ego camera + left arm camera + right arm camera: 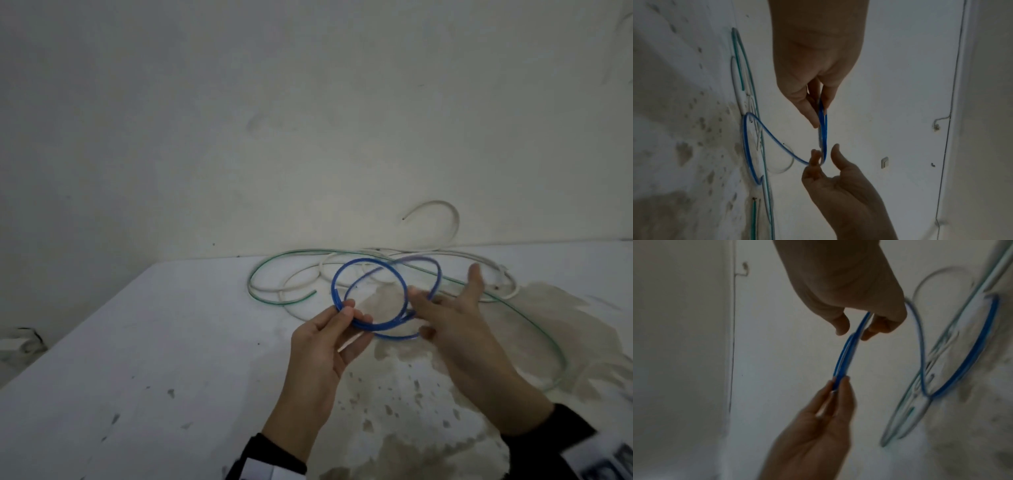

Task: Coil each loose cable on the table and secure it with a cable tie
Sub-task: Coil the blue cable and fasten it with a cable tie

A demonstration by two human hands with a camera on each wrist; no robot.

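Blue cable (pixel 368 298) is sitting in two overlapping loops between my hands, lifted just above the white table (pixel 144 342). My left hand (pixel 325 346) is pinching the doubled strands at the 9 o'clock side of the nearer loop, thumb pressing them against my forefinger. My right hand (pixel 455 318) is meeting the coil at its 3 o'clock side; my thumb is sticking up toward 12 o'clock and my fingers (pixel 419 301) are lying loosely spread along the strands. From my right wrist, the cable is passing between my thumb and curled fingers, though blur is keeping me from telling how firmly I am gripping. From my left wrist, the far loop is sagging toward the tabletop. Beyond the coil, toward 12 o'clock, a white cable (pixel 442 219) is lying in loose curves, one end arching up against the wall. A green cable (pixel 260 270) is sweeping around it, from 10 o'clock across to 4 o'clock, over a brownish stain (pixel 404 394).
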